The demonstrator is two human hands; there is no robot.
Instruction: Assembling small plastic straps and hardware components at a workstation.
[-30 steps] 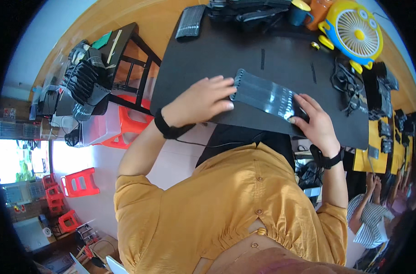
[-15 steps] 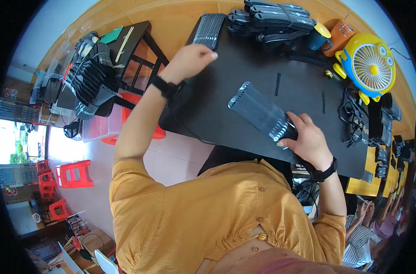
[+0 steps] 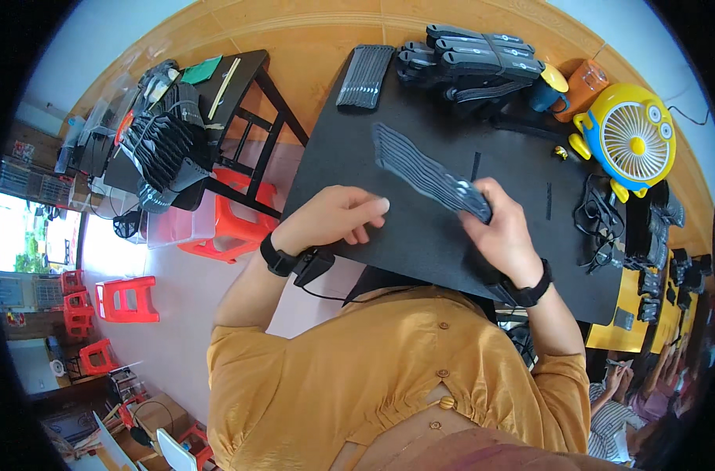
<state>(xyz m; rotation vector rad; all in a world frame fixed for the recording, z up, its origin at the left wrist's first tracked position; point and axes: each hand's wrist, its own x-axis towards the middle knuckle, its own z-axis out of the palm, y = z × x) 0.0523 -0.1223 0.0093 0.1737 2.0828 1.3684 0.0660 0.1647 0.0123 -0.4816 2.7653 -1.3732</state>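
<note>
My right hand [image 3: 505, 234] is closed around the near end of a flat bundle of dark grey strips [image 3: 424, 169]. The bundle is tilted, held above the table, and its far end points up to the left, slightly blurred. Light marks show across it near my fingers. My left hand [image 3: 338, 217] hovers empty over the table's left front edge, its fingers partly curled and the thumb apart from them. A similar flat bundle of grey strips [image 3: 365, 77] lies at the table's far left corner.
Banded stacks of grey straps [image 3: 483, 63] lie at the back of the black table [image 3: 420, 243]. A blue mug [image 3: 547, 93], an orange container [image 3: 583, 88], a yellow-and-blue fan [image 3: 632, 137] and tangled black cords [image 3: 597, 216] line the right. Left, a side table [image 3: 235, 98] holds more bundles.
My left hand has come nearer, away from the bundle at the far corner. My right hand has lifted the strips and turned them, so their ribbed face now shows.
</note>
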